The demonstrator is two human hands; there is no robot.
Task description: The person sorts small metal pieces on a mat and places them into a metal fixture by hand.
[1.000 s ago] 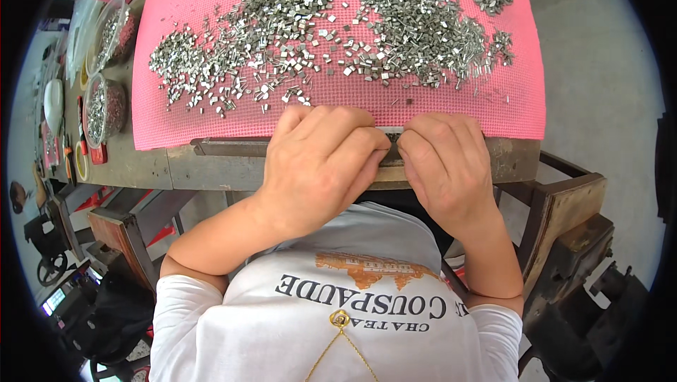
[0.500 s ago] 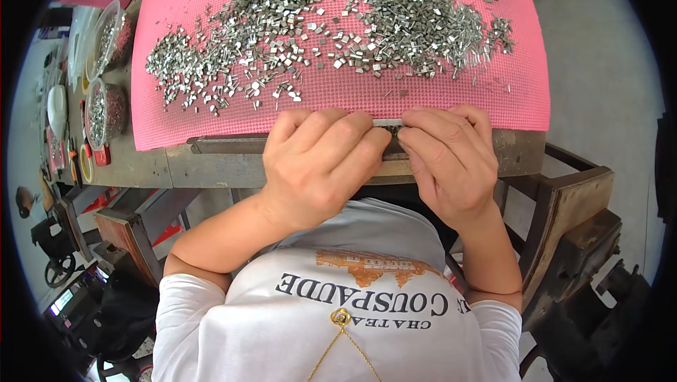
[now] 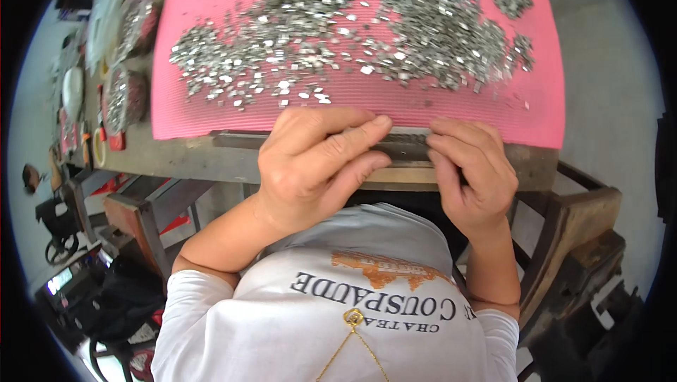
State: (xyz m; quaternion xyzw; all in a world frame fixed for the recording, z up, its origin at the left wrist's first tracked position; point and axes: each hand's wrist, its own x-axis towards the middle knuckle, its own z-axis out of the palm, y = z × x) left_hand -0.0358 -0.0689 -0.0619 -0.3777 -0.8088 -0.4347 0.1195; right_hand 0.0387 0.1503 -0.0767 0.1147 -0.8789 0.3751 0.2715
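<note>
Pink mat [image 3: 352, 103], metal strip [image 3: 405, 148] crosswise

Small screen [image 3: 60, 280] lit pale, lower left on a dark device below the surface, rectangular, tilted. Clear plastic bags [image 3: 127, 19] of silvery bits at the surface's left end, beside the pink mat [image 3: 211, 111]. No labels or signs readable elsewhere.

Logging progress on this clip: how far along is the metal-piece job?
Done: hard to tell; no finished stack shows. In hand: both hands, left hand and right hand, rest on a dark metal strip at the near edge of the pink mat; whether pieces are loaded in it is hidden. Left: a large scatter of small silver metal pieces lies loose on the mat.
</note>
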